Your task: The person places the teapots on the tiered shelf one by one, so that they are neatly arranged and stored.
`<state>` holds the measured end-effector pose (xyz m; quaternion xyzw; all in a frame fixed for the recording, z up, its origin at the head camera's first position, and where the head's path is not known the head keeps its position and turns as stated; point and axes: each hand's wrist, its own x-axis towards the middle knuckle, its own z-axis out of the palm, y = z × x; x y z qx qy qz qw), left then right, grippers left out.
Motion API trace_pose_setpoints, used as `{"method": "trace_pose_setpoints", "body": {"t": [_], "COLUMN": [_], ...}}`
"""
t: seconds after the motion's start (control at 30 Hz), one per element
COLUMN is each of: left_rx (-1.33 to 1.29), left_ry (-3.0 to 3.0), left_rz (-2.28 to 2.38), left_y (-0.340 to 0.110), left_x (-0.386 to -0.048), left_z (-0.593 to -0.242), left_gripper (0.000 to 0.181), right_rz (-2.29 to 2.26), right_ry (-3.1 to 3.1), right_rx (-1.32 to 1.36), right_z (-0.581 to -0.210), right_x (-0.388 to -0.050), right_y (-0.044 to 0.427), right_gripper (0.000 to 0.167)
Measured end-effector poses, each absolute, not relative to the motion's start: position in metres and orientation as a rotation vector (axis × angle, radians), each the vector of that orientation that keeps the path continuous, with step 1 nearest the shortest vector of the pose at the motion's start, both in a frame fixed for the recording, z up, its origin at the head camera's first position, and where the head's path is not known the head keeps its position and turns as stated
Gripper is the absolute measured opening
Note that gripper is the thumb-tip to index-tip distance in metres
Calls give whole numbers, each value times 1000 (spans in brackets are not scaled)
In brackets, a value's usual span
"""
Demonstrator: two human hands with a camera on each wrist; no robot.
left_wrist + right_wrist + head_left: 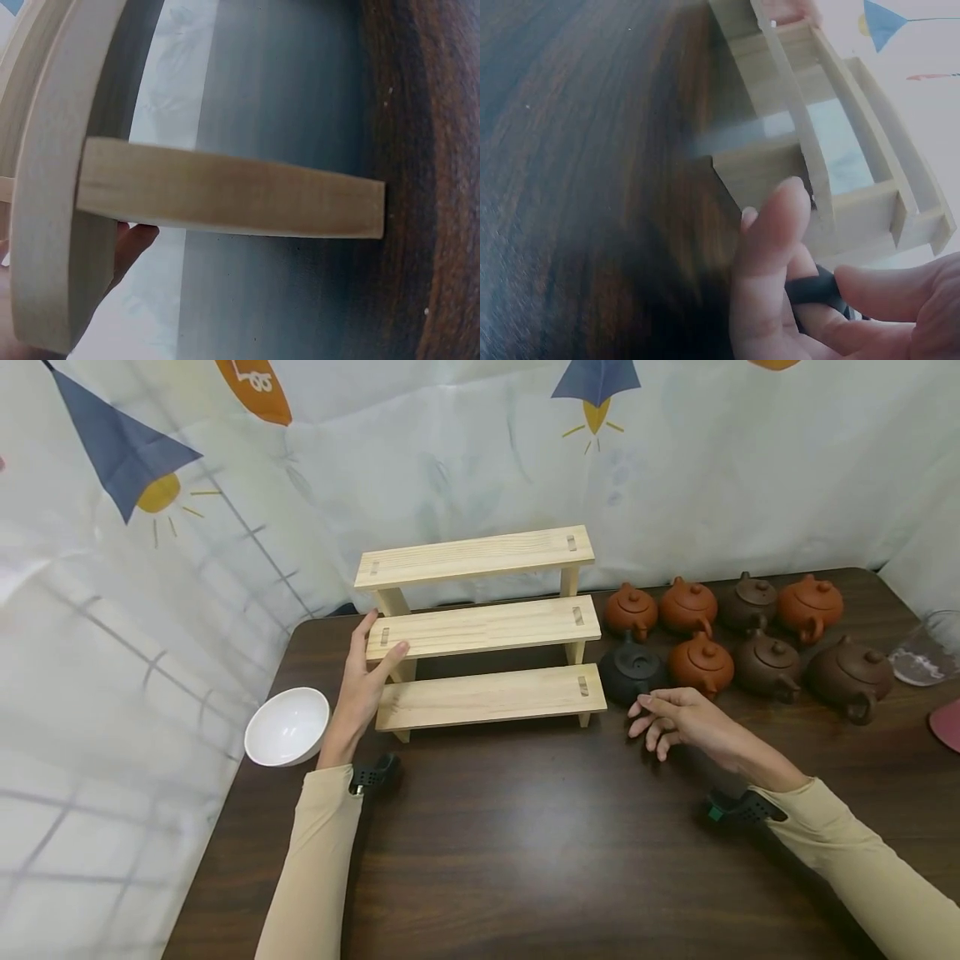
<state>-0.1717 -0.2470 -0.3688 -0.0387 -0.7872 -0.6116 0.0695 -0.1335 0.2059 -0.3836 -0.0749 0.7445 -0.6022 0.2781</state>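
A three-tier pale wooden stand (487, 628) stands on the dark table. My left hand (363, 681) grips the left end of its middle board, thumb on top. In the left wrist view, the wooden leg (232, 191) and board hide part of that hand. To the right of the stand, my right hand (693, 727) is at the front of a black teapot (632, 667). The right wrist view has its thumb and a finger pinching a black part of the teapot (814, 290); the teapot's body is mostly hidden there.
Several reddish-orange (701, 662) and dark brown (851, 672) teapots stand in two rows at the right. Beyond them are a clear glass (926, 652) and a pink object (948, 724). A white bowl (287, 727) sits left of the stand. A patterned curtain (465, 468) hangs behind the table.
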Motion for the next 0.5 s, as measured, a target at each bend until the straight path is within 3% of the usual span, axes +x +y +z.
{"method": "trace_pose_setpoints", "body": {"t": [0.5], "left_rx": [-133], "left_ry": [-2376], "left_rz": [-1844], "left_y": [-249], "left_x": [-173], "left_z": [-370], "left_gripper": [81], "right_rz": [-1675], "right_ry": [2094], "right_rx": [-175], "right_z": [-379], "right_x": [-126], "right_y": [200], "right_gripper": [37]}}
